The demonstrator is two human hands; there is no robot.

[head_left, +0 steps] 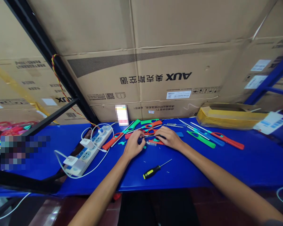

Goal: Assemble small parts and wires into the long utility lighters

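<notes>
Over the blue table (pixel 191 171), my left hand (pixel 134 145) has its fingers curled round something small and dark that I cannot make out. My right hand (pixel 170 137) is closed on a thin black tool (pixel 160 136), whose tip points towards the left hand. Red, green and blue long-necked lighters lie behind and beside the hands, among them a green one (pixel 201 139) and a red one (pixel 228 141) at the right. A black and yellow screwdriver (pixel 152 172) lies in front of the hands, its shaft pointing right.
A white power strip (pixel 91 150) with plugs and cables lies at the left by a black metal post (pixel 44 39). A yellow-taped cardboard box (pixel 226 117) stands at the back right. Large cardboard (pixel 155 62) rises behind the table.
</notes>
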